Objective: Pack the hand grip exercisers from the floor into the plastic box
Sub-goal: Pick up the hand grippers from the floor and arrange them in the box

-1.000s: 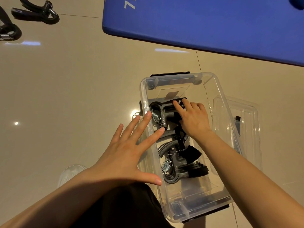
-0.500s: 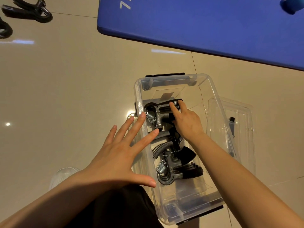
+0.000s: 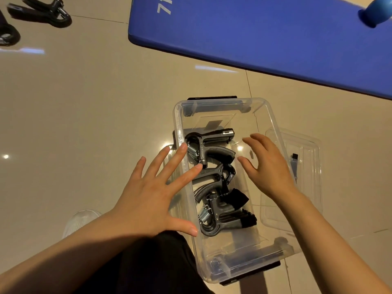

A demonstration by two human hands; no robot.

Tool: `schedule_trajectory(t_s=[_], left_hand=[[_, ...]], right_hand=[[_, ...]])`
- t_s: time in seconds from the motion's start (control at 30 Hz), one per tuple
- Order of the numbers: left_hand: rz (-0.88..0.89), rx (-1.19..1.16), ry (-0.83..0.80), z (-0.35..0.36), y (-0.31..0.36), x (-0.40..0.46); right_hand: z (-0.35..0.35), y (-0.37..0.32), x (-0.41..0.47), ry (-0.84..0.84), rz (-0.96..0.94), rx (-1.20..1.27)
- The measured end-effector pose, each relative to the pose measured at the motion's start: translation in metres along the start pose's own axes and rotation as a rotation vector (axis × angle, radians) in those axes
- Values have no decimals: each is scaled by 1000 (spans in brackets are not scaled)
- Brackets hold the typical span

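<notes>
Two exercisers are left on the floor, as far as I can see: one black hand grip exerciser (image 3: 41, 12) at about ten o'clock from the box, near the top-left corner of the view, and a second exerciser (image 3: 8, 36) just beside it, cut off by the left edge. Inside the plastic box (image 3: 273, 122), the packed exercisers (image 3: 214, 177) lie in a row running from twelve to six o'clock.

My left hand (image 3: 148, 200) hovers over the box's nine o'clock wall with all fingers straight and spread wide, holding nothing; whether its fingertips touch the rim I cannot tell. My right hand (image 3: 269, 166) hangs above the box's three o'clock side, fingers relaxed and slightly parted, also empty. The clear lid (image 3: 307, 145) lies on the floor just beside the box at three o'clock.

The relation that matters: the loose exercisers lie well apart from both hands, up toward ten or eleven o'clock, and my left hand is plainly the nearer one. The fuller exerciser's long axis runs roughly from nine to three o'clock, handles pointing left. I judge the next reach belongs to the left hand.
</notes>
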State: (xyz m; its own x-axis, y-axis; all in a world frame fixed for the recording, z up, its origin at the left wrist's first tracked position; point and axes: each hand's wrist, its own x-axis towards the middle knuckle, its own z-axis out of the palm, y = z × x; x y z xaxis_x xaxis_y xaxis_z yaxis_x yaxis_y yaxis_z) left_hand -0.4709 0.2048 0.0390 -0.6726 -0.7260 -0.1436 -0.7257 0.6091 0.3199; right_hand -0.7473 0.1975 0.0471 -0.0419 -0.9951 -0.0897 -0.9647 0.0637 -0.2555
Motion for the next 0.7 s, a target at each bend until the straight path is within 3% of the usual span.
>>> schedule_trajectory(t_s=[0.1, 0.17, 0.27, 0.43, 0.53, 0.7], left_hand=[[-25, -33, -45, -6, 4, -2], [-59, -39, -180, -15, 4, -1], [-33, 176, -285, -45, 6, 0], [-145, 347, -215, -153, 8, -17], [-195, 318, -197, -208, 28, -52], [-171, 290, 0, -236, 78, -135]], right_hand=[[-16, -6, -37, 86, 81, 105], [-23, -16, -62, 82, 98, 187], [-40, -35, -94, 68, 36, 219], [-90, -55, -129, 39, -95, 198], [-117, -74, -141, 23, -111, 185], [-155, -125, -157, 49, -211, 244]])
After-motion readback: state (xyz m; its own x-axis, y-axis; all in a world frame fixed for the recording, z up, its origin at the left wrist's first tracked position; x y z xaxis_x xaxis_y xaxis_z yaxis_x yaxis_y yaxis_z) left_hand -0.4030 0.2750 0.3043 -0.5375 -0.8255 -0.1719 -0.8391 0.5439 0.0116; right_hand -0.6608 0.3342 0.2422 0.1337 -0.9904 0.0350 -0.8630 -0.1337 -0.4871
